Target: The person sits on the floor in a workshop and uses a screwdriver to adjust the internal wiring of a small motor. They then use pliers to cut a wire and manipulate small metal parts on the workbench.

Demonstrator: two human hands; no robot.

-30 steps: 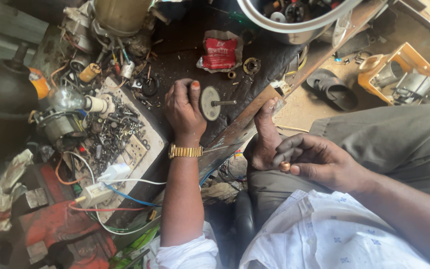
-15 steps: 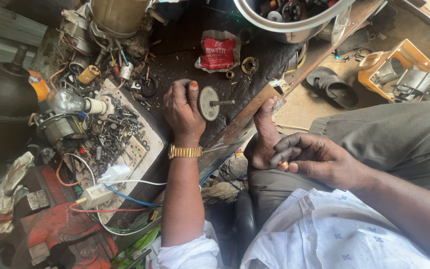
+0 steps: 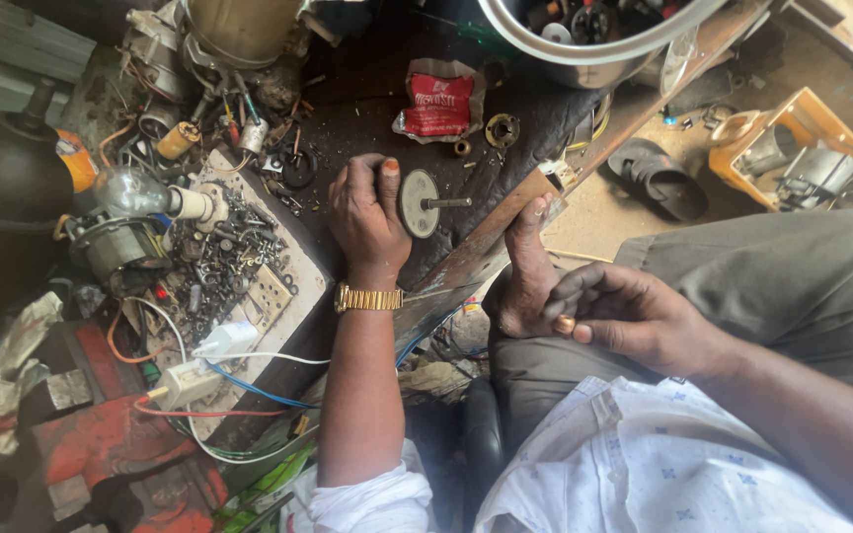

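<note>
Left hand [image 3: 367, 212] rests flat on the dark surface [image 3: 535, 118], grip spread, touching the round disc with shaft [image 3: 419, 203] to steady it. Right hand [image 3: 634, 316] pinches a small brass ring [image 3: 566, 324] over the lap.

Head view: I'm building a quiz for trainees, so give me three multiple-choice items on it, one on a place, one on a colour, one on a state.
1. Where does the metal disc lie?
A. on the dark bench, right beside the left hand
B. inside the steel bowl
C. on the floor by the sandal

2. What colour is the packet on the bench?
A. blue
B. red
C. yellow

3. How is the right hand?
A. flat on the bench
B. gripping a hammer
C. fingers curled, resting by the person's foot

Answers: A, the disc sits on the bench at the left fingertips; B, the packet is red; C, the curled fingers lie against the foot, off the bench.
</note>
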